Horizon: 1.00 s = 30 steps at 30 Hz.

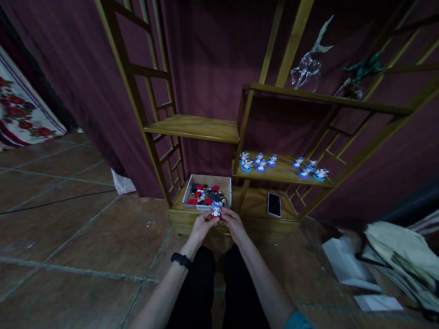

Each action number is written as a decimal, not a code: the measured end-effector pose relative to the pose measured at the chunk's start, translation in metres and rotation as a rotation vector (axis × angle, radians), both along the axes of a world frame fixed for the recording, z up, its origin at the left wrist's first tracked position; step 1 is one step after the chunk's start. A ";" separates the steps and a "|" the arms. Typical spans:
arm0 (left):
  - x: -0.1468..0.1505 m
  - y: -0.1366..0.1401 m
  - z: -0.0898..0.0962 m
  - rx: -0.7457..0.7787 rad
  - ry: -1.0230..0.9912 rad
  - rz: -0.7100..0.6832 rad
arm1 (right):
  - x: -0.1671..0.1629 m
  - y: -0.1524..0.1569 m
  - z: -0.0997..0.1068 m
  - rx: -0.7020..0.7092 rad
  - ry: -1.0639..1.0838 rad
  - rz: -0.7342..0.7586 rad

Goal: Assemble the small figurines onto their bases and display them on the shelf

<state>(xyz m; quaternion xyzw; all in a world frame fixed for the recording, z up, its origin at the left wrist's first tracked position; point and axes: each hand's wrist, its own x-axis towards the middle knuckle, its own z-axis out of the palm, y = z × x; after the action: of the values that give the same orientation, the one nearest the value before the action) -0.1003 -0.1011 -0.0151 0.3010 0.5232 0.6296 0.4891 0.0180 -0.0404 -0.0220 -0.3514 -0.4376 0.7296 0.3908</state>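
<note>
Here in the lower centre of the frame, both hands are on one small figurine (pixel 216 209), purple-haired and upright over a red base. The left hand (pixel 203 225) grasps it from one side, the right hand (pixel 232 221) from the other, the fingers of both closed in on its base. A dark wristband (pixel 181 260) sits on the left wrist. Right behind the figurine, just left of centre, comes the open box (pixel 224 183), with a jumble of figures (pixel 207 201) inside, red and dark bases showing. Over to the right of centre, a shelf (pixel 284 170) carries two groups of figures: one cluster (pixel 259 162) at its left end, another (pixel 306 172) towards its right end. Below that, a phone (pixel 274 204) lies flat on the cabinet's lower surface (pixel 254 208). And up at the upper right, a clear glass deer (pixel 307 68) stands beside a green ornament (pixel 361 71).
</note>
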 end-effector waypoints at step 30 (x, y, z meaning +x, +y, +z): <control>0.043 -0.015 -0.026 -0.024 -0.156 0.058 | 0.032 -0.026 -0.028 -0.006 0.051 -0.123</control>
<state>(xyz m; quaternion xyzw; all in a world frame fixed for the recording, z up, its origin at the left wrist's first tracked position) -0.0577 -0.1162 -0.0412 0.2300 0.4994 0.6587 0.5136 0.0499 -0.0660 -0.0496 -0.3602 -0.4031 0.7141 0.4448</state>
